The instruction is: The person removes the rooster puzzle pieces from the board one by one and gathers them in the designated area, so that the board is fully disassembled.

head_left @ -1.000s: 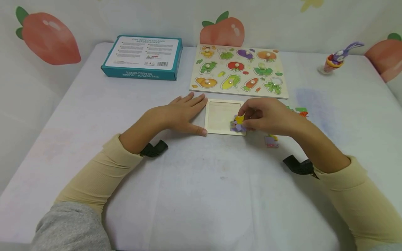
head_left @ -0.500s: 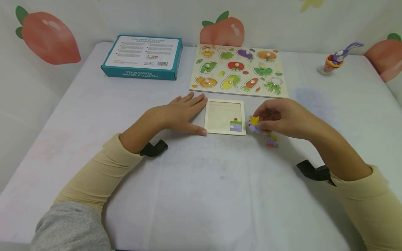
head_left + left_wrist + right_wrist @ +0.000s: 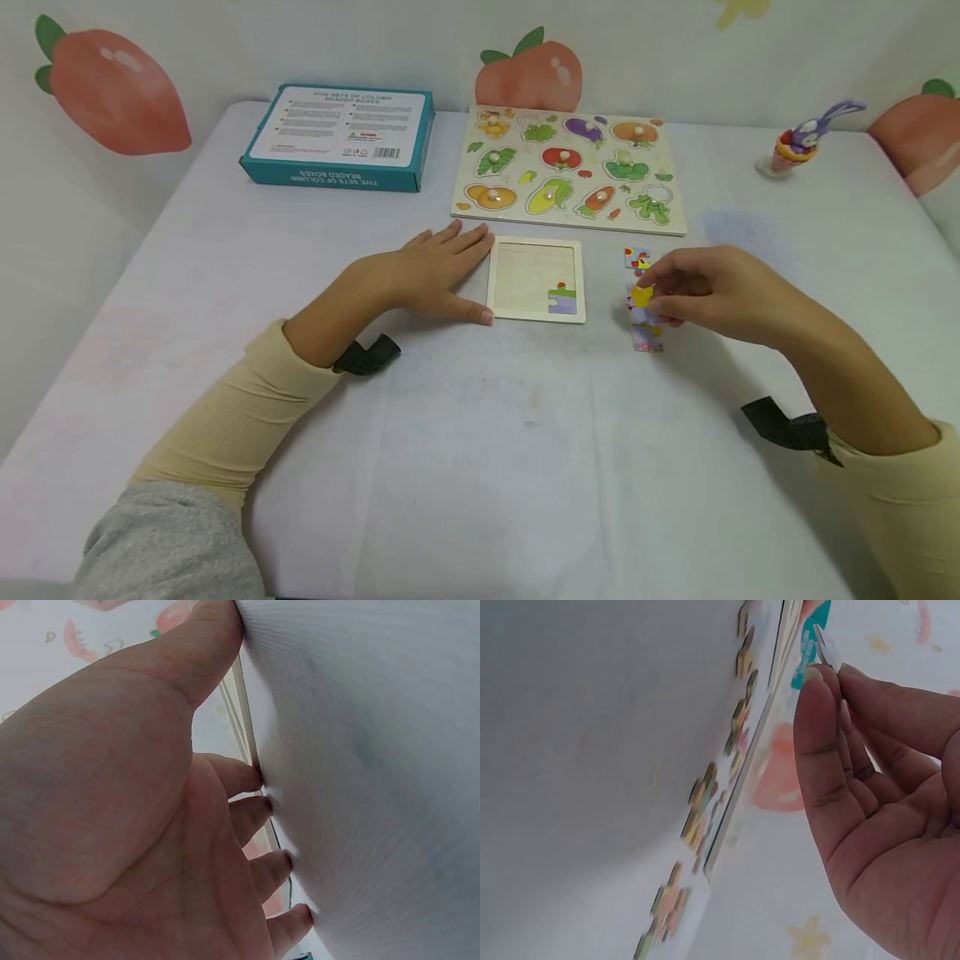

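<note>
A small square wooden puzzle tray lies in the middle of the table, with one purple and green jigsaw piece in its lower right corner. My left hand rests flat beside it, fingers spread, thumb and fingertips at the tray's left edge. To the right of the tray, my right hand pinches a yellow and purple jigsaw piece between thumb and index finger, raised off the table in the right wrist view. Other loose pieces lie around it: a pink one nearer me and a red and blue one farther off.
A pegged vegetable puzzle board lies behind the tray. To its left is a teal box. A small purple figure in an orange cup stands at the back right. More loose pieces show in the right wrist view.
My right hand has moved from over the tray to the right, carrying the yellow and purple piece. The tray's corner piece came into sight. My left hand has stayed put.
</note>
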A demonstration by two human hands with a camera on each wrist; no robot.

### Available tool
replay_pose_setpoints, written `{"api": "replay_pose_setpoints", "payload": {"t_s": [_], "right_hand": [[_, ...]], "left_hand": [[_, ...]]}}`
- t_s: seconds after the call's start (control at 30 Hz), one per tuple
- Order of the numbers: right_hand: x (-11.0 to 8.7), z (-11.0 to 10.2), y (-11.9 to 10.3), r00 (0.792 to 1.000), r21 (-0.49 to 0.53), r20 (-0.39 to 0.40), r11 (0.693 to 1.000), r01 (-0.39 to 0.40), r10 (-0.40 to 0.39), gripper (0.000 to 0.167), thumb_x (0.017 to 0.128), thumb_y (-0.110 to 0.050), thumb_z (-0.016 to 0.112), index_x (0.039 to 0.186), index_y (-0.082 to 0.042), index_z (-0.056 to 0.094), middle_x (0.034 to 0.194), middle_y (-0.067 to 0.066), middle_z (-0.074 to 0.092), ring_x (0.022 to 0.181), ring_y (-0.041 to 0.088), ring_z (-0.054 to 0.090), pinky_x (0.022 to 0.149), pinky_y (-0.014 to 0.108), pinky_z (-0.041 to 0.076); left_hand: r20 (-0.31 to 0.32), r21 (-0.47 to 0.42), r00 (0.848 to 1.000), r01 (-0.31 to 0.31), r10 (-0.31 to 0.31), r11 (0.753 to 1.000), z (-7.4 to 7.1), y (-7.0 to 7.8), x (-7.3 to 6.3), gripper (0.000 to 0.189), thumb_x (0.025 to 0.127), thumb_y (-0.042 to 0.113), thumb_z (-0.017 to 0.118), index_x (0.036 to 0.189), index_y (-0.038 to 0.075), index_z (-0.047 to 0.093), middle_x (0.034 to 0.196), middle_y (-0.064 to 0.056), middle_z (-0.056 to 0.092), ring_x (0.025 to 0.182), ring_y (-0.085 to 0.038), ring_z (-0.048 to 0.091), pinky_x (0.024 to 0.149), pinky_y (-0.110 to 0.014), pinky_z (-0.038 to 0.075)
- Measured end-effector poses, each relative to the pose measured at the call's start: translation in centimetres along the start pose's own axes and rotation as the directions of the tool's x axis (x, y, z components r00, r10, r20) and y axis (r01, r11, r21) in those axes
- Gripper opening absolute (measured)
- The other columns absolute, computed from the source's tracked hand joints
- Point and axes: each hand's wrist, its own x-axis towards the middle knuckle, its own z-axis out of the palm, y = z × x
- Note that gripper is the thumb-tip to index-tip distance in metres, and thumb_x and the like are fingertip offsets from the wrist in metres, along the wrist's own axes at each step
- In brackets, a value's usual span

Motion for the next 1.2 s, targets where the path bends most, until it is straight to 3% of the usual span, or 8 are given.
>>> {"api": "replay_pose_setpoints", "payload": {"t_s": [0.37, 0.6, 0.83, 1.07, 1.2], "right_hand": [[-1.6, -0.6, 1.2, 0.996, -0.042, -0.021, 0.996, -0.083, 0.083, 0.023, 0.092, -0.003, 0.072, 0.114, -0.003, 0.073, 0.095, 0.006, 0.070, 0.075, 0.012, 0.064, 0.066, 0.018, 0.052], [-2.1, -0.8, 1.8, 0.998, -0.119, -0.041, 0.992, -0.044, 0.040, 0.021, 0.091, 0.000, 0.072, 0.109, -0.009, 0.078, 0.102, 0.005, 0.072, 0.081, 0.007, 0.057, 0.064, 0.016, 0.047], [-2.6, -1.0, 2.8, 0.999, -0.183, -0.038, 0.983, 0.002, -0.009, 0.023, 0.089, 0.003, 0.072, 0.103, -0.014, 0.080, 0.099, -0.001, 0.072, 0.082, 0.004, 0.055, 0.064, 0.016, 0.044], [-2.4, -1.2, 2.9, 0.992, -0.254, 0.033, 0.961, -0.110, 0.122, 0.022, 0.092, -0.004, 0.072, 0.104, -0.018, 0.081, 0.106, 0.002, 0.072, 0.089, 0.010, 0.056, 0.069, 0.019, 0.043], [-2.3, -1.2, 3.0, 0.989, -0.255, 0.055, 0.959, -0.121, 0.139, 0.024, 0.092, -0.002, 0.070, 0.105, -0.019, 0.081, 0.107, 0.002, 0.072, 0.091, 0.013, 0.056, 0.070, 0.020, 0.043]], "left_hand": [[0.001, 0.010, 1.000, 0.001, -0.001, 1.000, 0.0, 0.0, 0.0, 0.111, 0.086, 0.074, 0.057, 0.163, 0.017, 0.001, 0.168, -0.001, -0.005, 0.152, -0.028, -0.010, 0.121, -0.052, 0.001], [0.003, 0.003, 1.000, 0.005, -0.005, 1.000, 0.0, 0.0, 0.0, 0.112, 0.085, 0.075, 0.057, 0.163, 0.018, 0.001, 0.168, -0.001, -0.006, 0.152, -0.028, -0.011, 0.121, -0.052, 0.001], [0.005, 0.005, 1.000, 0.003, -0.003, 1.000, 0.0, -0.1, 0.1, 0.111, 0.085, 0.075, 0.056, 0.163, 0.018, 0.000, 0.168, -0.001, -0.006, 0.152, -0.028, -0.011, 0.121, -0.052, 0.001], [0.014, 0.007, 1.000, 0.000, 0.000, 1.000, 0.0, -0.1, 0.0, 0.111, 0.086, 0.076, 0.055, 0.162, 0.019, -0.002, 0.168, 0.000, -0.007, 0.152, -0.028, -0.012, 0.121, -0.052, 0.001], [0.016, 0.006, 1.000, -0.003, 0.003, 1.000, -0.1, -0.1, 0.0, 0.111, 0.087, 0.075, 0.055, 0.162, 0.018, -0.002, 0.168, -0.001, -0.007, 0.152, -0.028, -0.012, 0.121, -0.052, 0.001]]}}
